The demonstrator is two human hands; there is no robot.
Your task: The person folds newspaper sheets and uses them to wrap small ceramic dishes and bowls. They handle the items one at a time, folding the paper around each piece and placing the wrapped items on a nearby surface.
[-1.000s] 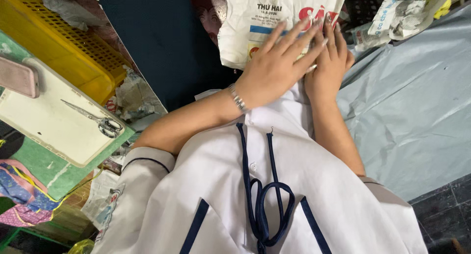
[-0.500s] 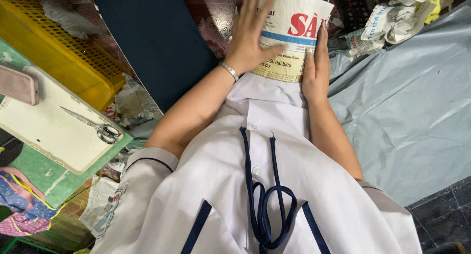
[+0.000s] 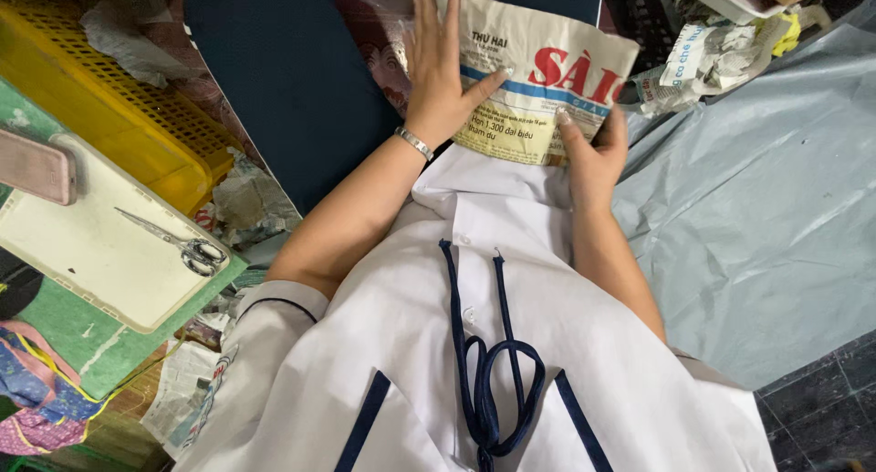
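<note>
Since a moment ago the folded newspaper (image 3: 538, 84) has slid a little toward the person's body and its right edge has dropped, while both hands stayed on it. It lies on a dark navy cloth (image 3: 292, 98), its lower edge touching the collar of a white garment (image 3: 511, 344) with navy trim and a tied navy cord. The left hand (image 3: 438, 71) lies flat, fingers spread wide, pressing the paper's left part. The right hand (image 3: 593, 148) grips the lower right edge, fingers curled; its fingertips are hidden under the page. To the right spreads a grey plastic sheet (image 3: 757, 207). To the left sits a yellow crate (image 3: 119, 116), cut off by the frame, then a cream tray (image 3: 91, 244) bearing scissors (image 3: 178, 244) and a pink phone (image 3: 36, 166). Crumpled newsprint (image 3: 712, 62) at upper right is hard to make out.
</note>
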